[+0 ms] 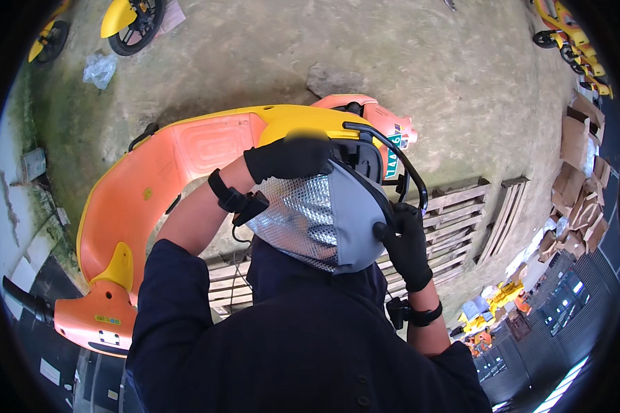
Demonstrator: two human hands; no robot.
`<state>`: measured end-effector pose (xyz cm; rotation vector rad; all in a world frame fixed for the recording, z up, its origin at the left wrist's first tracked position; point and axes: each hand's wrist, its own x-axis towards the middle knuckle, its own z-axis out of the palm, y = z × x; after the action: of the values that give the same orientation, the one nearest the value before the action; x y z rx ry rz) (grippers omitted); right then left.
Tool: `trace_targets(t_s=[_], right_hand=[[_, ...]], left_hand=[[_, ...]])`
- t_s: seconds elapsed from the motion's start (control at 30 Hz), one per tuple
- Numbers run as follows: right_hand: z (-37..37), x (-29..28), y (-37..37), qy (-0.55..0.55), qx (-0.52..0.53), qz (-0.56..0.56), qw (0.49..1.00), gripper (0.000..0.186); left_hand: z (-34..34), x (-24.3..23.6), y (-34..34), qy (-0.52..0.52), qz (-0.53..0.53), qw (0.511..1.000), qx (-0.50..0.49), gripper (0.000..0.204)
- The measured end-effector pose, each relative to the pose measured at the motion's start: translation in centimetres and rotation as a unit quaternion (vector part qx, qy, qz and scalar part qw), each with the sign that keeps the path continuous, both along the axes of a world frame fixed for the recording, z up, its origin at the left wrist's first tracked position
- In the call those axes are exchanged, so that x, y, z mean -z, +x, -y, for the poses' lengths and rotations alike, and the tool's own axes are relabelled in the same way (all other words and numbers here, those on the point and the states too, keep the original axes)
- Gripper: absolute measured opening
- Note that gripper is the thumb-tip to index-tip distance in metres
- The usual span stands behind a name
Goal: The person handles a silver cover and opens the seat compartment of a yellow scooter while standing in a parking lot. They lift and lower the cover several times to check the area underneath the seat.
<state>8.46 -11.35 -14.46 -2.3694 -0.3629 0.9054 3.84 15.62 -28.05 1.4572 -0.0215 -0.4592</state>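
Note:
In front of my body I hold a grey cover (357,220) with a shiny silver, quilted-looking panel, which looks like a scooter seat cover. My left hand (293,157), in a black glove, is closed on its upper edge. At its right side my right hand (406,246), also gloved in black, pinches the dark rim between thumb and fingers. Just beyond the cover stands an orange and yellow scooter (210,141). The cover lies partly over the scooter's seat end, below a black grab rail (408,165); what is underneath is hidden.
Wooden pallets (455,224) lie on the concrete floor to the right. Torn cardboard boxes (575,165) are heaped farther right. More yellow scooters (579,48) stand at the far right, and a yellow-fendered wheel (136,26) is at the far left. Clear plastic (100,70) lies near it.

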Motion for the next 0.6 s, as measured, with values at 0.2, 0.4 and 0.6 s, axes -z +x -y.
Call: trace_targets(t_s=[0.2, 0.4, 0.6], right_hand=[[-0.9, 0.4, -1.0, 0.025, 0.017, 0.042, 0.999, 0.029], [-2.6, 0.3, -1.2, 0.120, -0.040, 0.078, 0.989, 0.017], [-2.4, 2.2, -1.9, 0.088, 0.142, 0.064, 0.984, 0.010]], left_hand=[[0.1, -1.3, 0.5, 0.007, 0.056, 0.998, 0.015, 0.030], [0.1, -2.4, 0.7, 0.024, 0.082, 0.995, 0.059, 0.048], [2.1, -2.8, 1.3, 0.141, 0.166, 0.976, -0.023, 0.038]])
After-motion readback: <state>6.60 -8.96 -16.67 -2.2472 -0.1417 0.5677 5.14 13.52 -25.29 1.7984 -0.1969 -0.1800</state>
